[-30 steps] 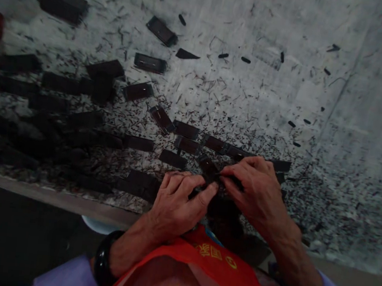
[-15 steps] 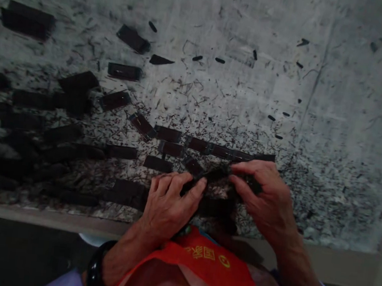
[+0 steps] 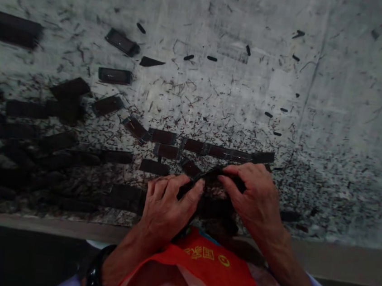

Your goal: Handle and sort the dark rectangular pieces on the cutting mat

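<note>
Left hand (image 3: 169,206) pinches a dark strip (image 3: 212,175) between thumb and fingers; right hand (image 3: 257,188) appears to pinch its far end. The strip lies between both hands, near the table's (image 3: 276,15) front edge; sound handling calls for light, even tension.

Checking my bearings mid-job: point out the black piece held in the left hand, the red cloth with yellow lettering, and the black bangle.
Black piece (image 3: 212,173), head view: its uncovered middle stretch.
Red cloth (image 3: 215,277), head view: its plain middle area.
Black bangle (image 3: 95,271), head view: its outer surface.
</note>
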Available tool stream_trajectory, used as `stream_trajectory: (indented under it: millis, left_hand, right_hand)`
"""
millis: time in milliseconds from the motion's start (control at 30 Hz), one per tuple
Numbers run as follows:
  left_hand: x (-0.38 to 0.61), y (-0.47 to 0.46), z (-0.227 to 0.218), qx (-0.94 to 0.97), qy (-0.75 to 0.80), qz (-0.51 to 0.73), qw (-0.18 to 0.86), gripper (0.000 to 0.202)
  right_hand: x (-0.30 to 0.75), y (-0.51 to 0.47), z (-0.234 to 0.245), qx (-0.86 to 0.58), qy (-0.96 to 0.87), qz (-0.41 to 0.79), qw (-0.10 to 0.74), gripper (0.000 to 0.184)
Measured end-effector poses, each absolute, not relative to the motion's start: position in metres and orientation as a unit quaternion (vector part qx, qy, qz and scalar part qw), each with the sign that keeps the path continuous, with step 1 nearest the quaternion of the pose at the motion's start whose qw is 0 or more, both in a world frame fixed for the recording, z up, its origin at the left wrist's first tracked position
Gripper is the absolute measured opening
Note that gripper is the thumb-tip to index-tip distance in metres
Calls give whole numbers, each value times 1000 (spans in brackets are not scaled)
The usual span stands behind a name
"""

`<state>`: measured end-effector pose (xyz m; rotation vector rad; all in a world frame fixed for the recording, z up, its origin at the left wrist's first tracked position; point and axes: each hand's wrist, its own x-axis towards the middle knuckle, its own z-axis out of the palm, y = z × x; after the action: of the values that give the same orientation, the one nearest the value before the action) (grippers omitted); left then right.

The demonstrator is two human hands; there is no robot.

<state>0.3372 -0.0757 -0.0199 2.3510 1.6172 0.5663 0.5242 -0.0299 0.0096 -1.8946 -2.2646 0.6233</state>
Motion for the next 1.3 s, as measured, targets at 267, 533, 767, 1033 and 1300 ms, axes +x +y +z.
stream_trajectory:
  millis: [267,533,767,1033,1300]
  left_hand:
    - [337,-76,-19,799,557,191,123,28]
    - [336,-77,-20,798,551,204,131,29]
    - [335,-77,-19,803,543,208,135,29]
    - [339,-76,-18,811,551,161,111,33]
    - [343,-77,-24,813,559,142,81,39]
  right_hand:
    - [522,-26,9,-627,-748,213,44,11]
    - [521,-27,6,-625,-757,185,41,12]
    - [521,-28,3,-624,-761,169,40,13]
    - [519,-29,2,-632,-758,159,32,13]
    - [517,-30,-2,-636,-759,136,33,12]
